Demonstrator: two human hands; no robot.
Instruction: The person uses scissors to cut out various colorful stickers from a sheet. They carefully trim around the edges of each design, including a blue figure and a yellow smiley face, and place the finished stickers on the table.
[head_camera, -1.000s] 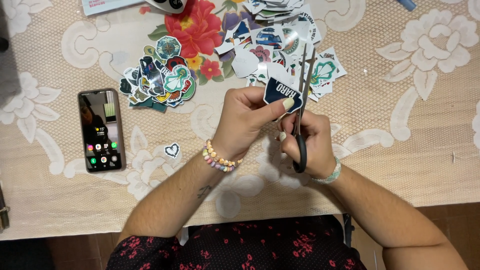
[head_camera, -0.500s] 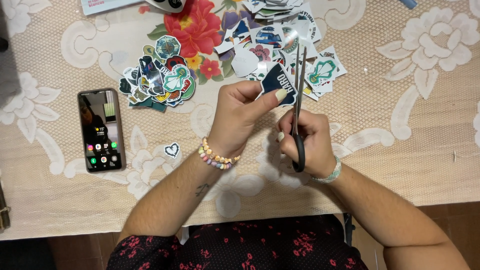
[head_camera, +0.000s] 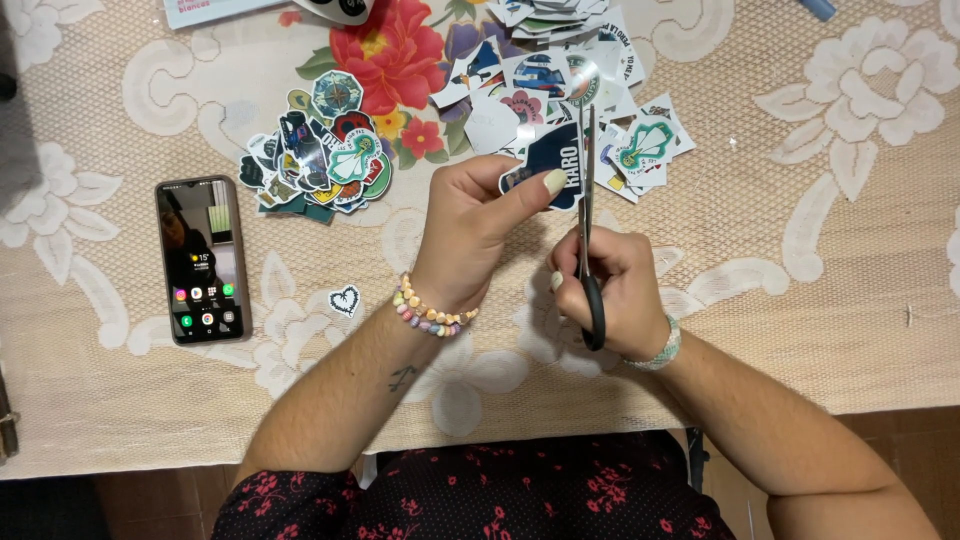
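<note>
Both forearms reach forward and angle inward, meeting at the middle. The left hand (head_camera: 470, 235) pinches with thumb over fingertips. The right hand (head_camera: 610, 290) is curled in a closed grip, knuckles up.

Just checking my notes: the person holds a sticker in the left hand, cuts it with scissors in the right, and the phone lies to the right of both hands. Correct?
Not quite. In the head view the phone lies to the left of both hands, screen up; left hand holds the sticker, right hand the scissors.

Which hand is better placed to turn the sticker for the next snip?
The left hand. Its fingers already pinch the dark sticker, so it can likely rotate it. The right hand is busy gripping the scissors.
</note>
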